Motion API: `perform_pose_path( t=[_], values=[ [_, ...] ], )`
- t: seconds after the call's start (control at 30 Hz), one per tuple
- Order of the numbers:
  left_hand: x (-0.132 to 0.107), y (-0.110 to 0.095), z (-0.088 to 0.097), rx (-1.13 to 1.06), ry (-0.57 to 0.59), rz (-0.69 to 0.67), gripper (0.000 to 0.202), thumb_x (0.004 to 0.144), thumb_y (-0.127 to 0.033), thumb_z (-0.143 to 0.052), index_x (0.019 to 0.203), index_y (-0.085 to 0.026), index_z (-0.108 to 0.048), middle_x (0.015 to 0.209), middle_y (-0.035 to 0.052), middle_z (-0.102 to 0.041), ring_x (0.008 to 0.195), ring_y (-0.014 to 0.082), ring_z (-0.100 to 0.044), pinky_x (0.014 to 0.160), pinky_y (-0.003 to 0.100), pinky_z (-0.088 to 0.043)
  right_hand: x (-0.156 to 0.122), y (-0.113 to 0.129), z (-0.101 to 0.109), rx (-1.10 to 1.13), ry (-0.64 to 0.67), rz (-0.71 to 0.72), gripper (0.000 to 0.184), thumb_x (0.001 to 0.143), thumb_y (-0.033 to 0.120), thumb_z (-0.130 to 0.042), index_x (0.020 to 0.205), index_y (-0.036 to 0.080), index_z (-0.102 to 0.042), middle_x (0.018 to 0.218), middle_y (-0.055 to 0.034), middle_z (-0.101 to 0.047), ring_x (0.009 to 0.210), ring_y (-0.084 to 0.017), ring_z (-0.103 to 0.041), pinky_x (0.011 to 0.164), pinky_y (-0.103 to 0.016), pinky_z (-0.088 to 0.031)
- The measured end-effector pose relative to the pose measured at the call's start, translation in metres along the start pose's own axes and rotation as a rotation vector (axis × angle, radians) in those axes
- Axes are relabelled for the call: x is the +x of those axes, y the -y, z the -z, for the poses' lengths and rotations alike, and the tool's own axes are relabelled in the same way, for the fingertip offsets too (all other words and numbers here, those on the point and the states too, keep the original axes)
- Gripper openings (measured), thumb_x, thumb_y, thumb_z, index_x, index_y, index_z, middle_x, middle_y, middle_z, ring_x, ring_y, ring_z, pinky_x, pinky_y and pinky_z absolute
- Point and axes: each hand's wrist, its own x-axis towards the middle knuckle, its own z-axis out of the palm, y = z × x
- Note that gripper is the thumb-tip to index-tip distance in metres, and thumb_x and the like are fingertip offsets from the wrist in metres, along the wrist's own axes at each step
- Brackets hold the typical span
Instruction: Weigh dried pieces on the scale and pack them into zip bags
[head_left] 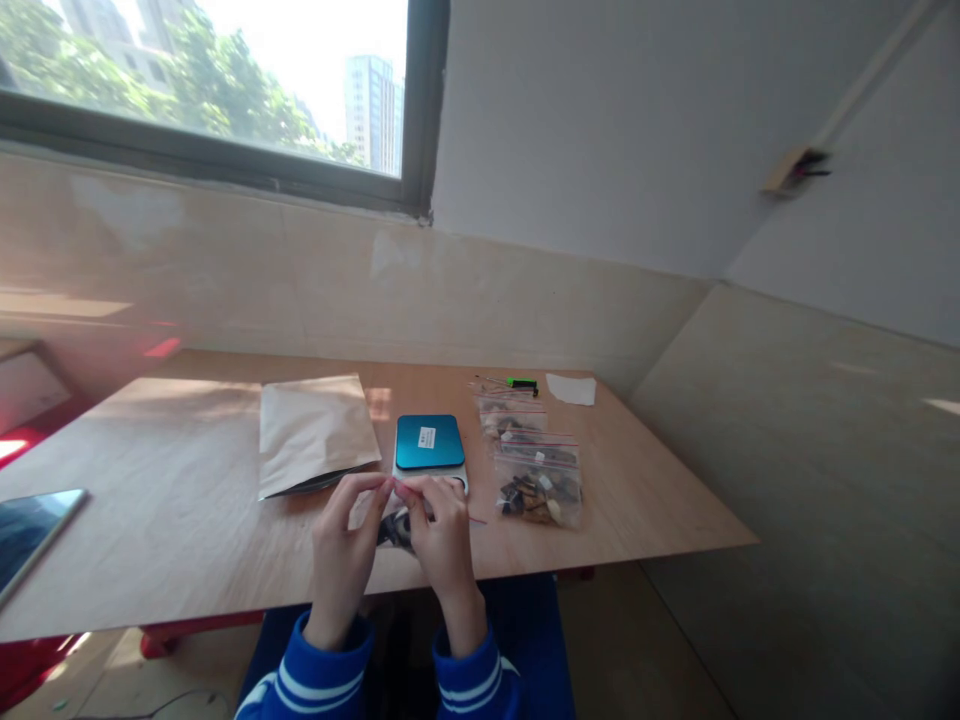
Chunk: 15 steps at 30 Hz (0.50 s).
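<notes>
Left of left hand [341, 545]: plywood tabletop [165, 490] lying open | ahead: teal-topped scale [430, 443] blocking | right: clear zip bags [536, 480] crowding

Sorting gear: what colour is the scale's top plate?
The scale platform is teal blue; head view.

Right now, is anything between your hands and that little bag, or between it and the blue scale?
Nothing visible. The left hand and right hand already pinch the bag by its top. The scale sits just behind, and nothing shows between them.
</notes>
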Motion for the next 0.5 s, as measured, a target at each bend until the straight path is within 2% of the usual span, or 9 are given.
perform_pose_path(
  t=[0.1, 0.3, 0.43, 0.5],
  values=[
    [-0.001, -0.004, -0.005, -0.004, -0.025, -0.033, 0.007, 0.085, -0.025, -0.057, 0.083, -0.021, -0.063, 0.081, 0.0004, -0.064, 0.079, 0.0156, -0.061, 0.072, 0.026, -0.047, -0.003, 0.005, 0.003, 0.032, -0.026, -0.037, 0.012, 0.091, 0.031, -0.056, 0.091, 0.022, -0.064, 0.086, -0.0016, -0.07, 0.083, -0.018, -0.06, 0.078, -0.029, -0.041],
    [-0.003, -0.018, -0.005, -0.075, 0.045, -0.043, 0.01, 0.085, -0.026, -0.059, 0.08, -0.022, -0.066, 0.079, 0.0004, -0.065, 0.077, 0.016, -0.061, 0.071, 0.027, -0.047, -0.005, 0.011, 0.015, 0.121, -0.114, -0.077, 0.021, 0.092, 0.028, -0.053, 0.074, 0.023, -0.062, 0.07, -0.0006, -0.066, 0.072, -0.017, -0.059, 0.071, -0.029, -0.044],
    [-0.008, -0.02, -0.003, -0.074, 0.072, -0.022, 0.015, 0.087, -0.028, -0.057, 0.092, -0.024, -0.069, 0.086, 0.0017, -0.067, 0.083, 0.0167, -0.063, 0.073, 0.027, -0.049, -0.007, 0.012, 0.014, 0.133, -0.215, -0.09, 0.022, 0.091, 0.023, -0.05, 0.071, 0.022, -0.059, 0.068, -0.0012, -0.064, 0.069, -0.017, -0.058, 0.066, -0.028, -0.044],
    [-0.012, -0.017, -0.002, -0.043, 0.062, 0.006, 0.017, 0.085, -0.029, -0.06, 0.097, -0.024, -0.069, 0.088, 0.002, -0.069, 0.083, 0.0168, -0.063, 0.074, 0.027, -0.049, -0.008, 0.012, 0.012, 0.157, -0.222, -0.109, 0.021, 0.091, 0.024, -0.05, 0.073, 0.022, -0.059, 0.069, -0.0018, -0.064, 0.068, -0.017, -0.058, 0.065, -0.028, -0.045]
  ],
)
